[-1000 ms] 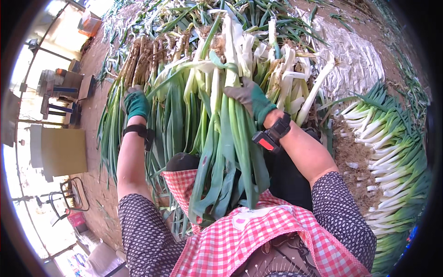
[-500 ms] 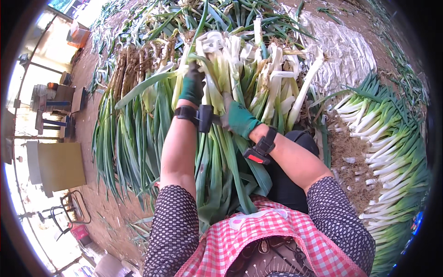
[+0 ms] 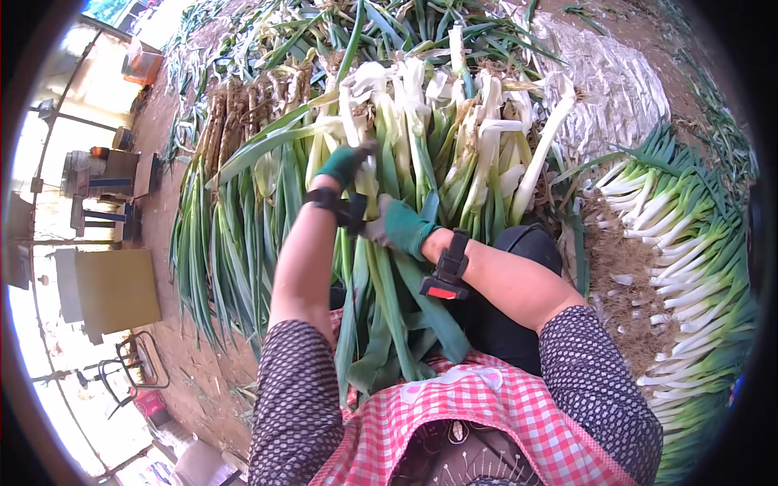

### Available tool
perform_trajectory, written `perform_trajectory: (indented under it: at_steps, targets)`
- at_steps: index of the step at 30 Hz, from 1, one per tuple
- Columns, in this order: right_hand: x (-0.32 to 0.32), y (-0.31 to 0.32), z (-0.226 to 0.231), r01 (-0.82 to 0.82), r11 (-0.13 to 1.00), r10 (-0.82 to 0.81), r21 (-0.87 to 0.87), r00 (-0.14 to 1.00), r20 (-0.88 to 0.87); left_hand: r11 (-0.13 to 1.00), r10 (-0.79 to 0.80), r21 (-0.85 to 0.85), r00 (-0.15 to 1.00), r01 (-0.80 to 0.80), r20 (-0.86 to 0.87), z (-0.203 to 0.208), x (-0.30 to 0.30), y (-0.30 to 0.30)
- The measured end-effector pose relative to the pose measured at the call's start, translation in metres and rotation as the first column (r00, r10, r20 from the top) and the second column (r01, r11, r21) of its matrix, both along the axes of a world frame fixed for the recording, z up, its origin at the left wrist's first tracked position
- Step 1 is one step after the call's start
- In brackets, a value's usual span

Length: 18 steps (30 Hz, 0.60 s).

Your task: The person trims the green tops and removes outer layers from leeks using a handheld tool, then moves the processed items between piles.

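Both my hands wear green gloves with greyish, dirty palms. My right hand [image 3: 397, 224] is wrapped round the green upper part of a leek [image 3: 387, 283], whose long leaves hang toward my lap. Just above it, my left hand [image 3: 347, 165] is closed at the paler stalk of the leek; its fingertips are partly hidden and slightly blurred. Right behind my hands stands a row of peeled leeks [image 3: 413, 105] with white stalks and torn outer layers. Unpeeled leeks [image 3: 212, 219] with brown, soil-covered root ends lie to the left.
A heap of loose leaves [image 3: 300, 36] lies at the far side. On the right, a long row of cleaned leeks [image 3: 681, 267] lies beside root trimmings [image 3: 624, 300]. White crumpled sheeting [image 3: 600, 81] covers the ground at the back right. A metal-framed chair [image 3: 134, 368] stands at the left.
Both hands have come slightly nearer my body, the right one also leftward. Fewer leaves hang below my left forearm, and part of my apron shows there now.
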State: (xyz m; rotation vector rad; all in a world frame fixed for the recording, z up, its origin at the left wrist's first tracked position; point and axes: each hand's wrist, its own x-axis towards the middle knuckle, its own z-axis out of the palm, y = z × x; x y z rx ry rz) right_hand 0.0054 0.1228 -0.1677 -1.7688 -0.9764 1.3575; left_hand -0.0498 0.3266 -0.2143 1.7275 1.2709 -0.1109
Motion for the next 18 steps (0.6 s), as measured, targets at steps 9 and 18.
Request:
perform_trajectory:
  at_steps: [9,18]
  targets:
    - [0.030,-0.007,0.043,0.162,0.936,0.002,0.312,0.884,-0.467,0.998,0.069,-0.024,0.866,-0.065,0.495,0.126,-0.002,0.055]
    - [0.114,0.001,0.133,0.047,0.588,-0.237,0.807,0.965,0.116,0.985,-0.065,0.170,0.812,-0.042,0.581,0.402,-0.132,-0.008]
